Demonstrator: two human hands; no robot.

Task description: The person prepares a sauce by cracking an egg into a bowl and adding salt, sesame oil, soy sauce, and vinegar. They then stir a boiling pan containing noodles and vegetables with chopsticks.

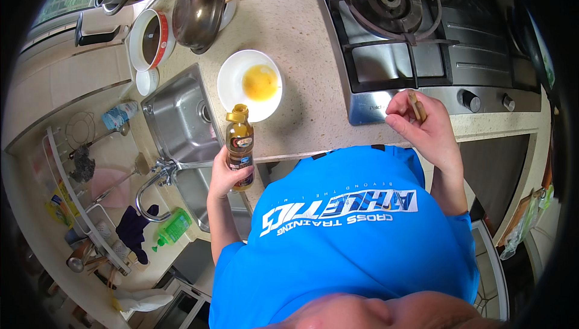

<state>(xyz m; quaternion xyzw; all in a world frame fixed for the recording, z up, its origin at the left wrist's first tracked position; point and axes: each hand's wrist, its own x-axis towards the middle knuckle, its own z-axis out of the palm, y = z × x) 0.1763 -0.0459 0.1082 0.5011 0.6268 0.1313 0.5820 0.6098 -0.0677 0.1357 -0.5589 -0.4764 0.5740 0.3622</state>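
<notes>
A plastic bottle [239, 148] with a yellow flip cap, its cap raised, is in my left hand [228, 173], tilted with its neck at the near rim of a white bowl [230, 69]. Yellow liquid [260, 83], like beaten egg, lies in the bowl on the speckled counter [298, 80]. My right hand [420, 125] is over the front edge of the gas stove, its fingers curled round a pair of wooden chopsticks [417, 106] that point nearly towards the camera. Most of the chopsticks' length is hidden or foreshortened.
The gas stove [375, 103] is at the right. Left of the bowl is a steel sink [178, 112] with a faucet [144, 207] and a green soap bottle [174, 227]. Beyond are a tilted metal bowl [196, 12], a red-banded white container [161, 39] and a small white cup [147, 82].
</notes>
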